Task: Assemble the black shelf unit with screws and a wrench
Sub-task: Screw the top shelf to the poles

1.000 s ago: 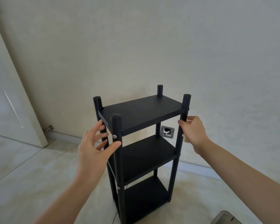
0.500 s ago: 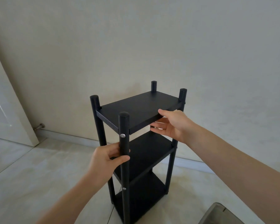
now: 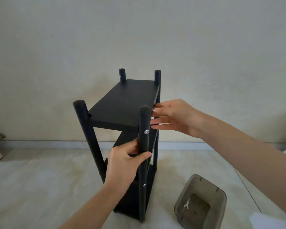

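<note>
Standing upright on the pale tiled floor near the wall, the black shelf unit fills the middle of your view. Your left hand grips its near post, fingers and thumb curled round it below a silver screw. Your right hand lies flat, fingers straight against the top shelf's edge. A translucent grey container beside the unit holds a small wrench.
</note>
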